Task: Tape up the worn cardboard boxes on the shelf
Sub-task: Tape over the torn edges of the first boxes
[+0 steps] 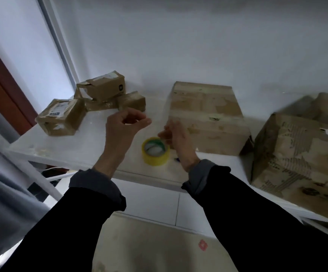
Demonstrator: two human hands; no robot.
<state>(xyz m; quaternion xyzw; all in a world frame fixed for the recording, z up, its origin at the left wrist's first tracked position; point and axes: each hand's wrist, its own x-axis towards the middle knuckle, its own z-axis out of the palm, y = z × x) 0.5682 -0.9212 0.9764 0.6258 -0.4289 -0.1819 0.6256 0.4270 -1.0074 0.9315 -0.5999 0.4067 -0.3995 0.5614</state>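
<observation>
A yellow tape roll [155,152] lies flat on the white shelf [84,146], near its front edge. My right hand [173,134] hovers just above and behind the roll, blurred, fingers extended with the tips close to the roll's rim. My left hand [125,124] is raised to the left of the roll with its fingers curled toward the thumb, and nothing shows in it. A large worn cardboard box [208,118] stands right behind my right hand. A second torn box [296,154] sits at the far right. Three small taped boxes [61,116] [102,88] [133,100] cluster at the back left.
The shelf stands against a white wall [178,46], with a white upright post [61,46] at the back left. A lower shelf level and floor tiles [149,205] show below the front edge. A grey curtain [2,193] hangs at the left.
</observation>
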